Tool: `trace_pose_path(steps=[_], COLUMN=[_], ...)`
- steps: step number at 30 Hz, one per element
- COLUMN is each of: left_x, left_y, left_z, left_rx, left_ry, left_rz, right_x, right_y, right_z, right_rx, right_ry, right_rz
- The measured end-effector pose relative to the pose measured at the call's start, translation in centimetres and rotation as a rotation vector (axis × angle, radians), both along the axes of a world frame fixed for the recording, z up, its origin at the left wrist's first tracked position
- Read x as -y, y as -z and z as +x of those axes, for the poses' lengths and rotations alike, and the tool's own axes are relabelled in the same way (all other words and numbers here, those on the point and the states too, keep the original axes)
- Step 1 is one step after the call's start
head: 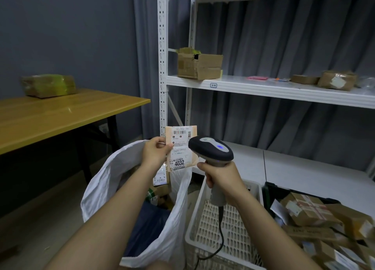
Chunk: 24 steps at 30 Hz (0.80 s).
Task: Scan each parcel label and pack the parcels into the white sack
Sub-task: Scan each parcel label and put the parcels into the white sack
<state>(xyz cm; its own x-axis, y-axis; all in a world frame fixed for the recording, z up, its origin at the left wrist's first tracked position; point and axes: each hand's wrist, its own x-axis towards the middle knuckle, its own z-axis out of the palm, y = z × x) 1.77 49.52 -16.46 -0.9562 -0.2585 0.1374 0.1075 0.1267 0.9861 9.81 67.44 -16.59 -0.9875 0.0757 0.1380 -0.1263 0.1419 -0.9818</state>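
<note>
My left hand (155, 150) pinches a small flat brown parcel (180, 148) by its left edge and holds it upright above the open white sack (113, 180). Its white label, printed 4032, faces me. My right hand (218, 175) grips the handle of a grey and black barcode scanner (211, 148), whose head sits just right of the label and shows a blue light. Several parcels (160, 188) lie inside the sack.
A white perforated basket (229, 229) stands under my right arm, with the scanner cable trailing across it. A dark bin of several brown parcels (316, 215) is at lower right. Boxes (199, 66) sit on the white shelving. A wooden table (60, 115) with a taped parcel (48, 85) stands left.
</note>
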Motion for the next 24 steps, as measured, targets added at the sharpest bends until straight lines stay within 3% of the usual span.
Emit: trace_pose_path(steps=[4,10,13,15,18,24], left_x=[2.4,6.4,7.1,6.9,5.4,-3.7], left_y=[0.6,2.8,5.5,7.5,9.1,7.6], left_z=[-0.6,-2.2,-4.4,-5.4,-6.2,-4.4], left_rx=[-0.066,-0.151,0.084,0.292,0.298,0.012], left_ry=[-0.105,-0.279,-0.222,-0.066,0.054,0.241], left_rz=[-0.103,-0.465,-0.819,-0.931,-0.863,-0.701], right_x=[0.1,0.7,0.6,0.1,-1.9,-8.2], right_y=[0.7,4.2,5.9,6.9,8.2,10.5], right_z=[-1.3,-6.3,-7.6,-7.7,-7.3,-4.4], right_rx=[0.023,0.14,0.199,0.227,0.245,0.286], right_ry=[0.029,0.166,0.173,0.153,0.14,0.292], right_rz=[-0.048,-0.193,-0.229,-0.23,-0.206,-0.155])
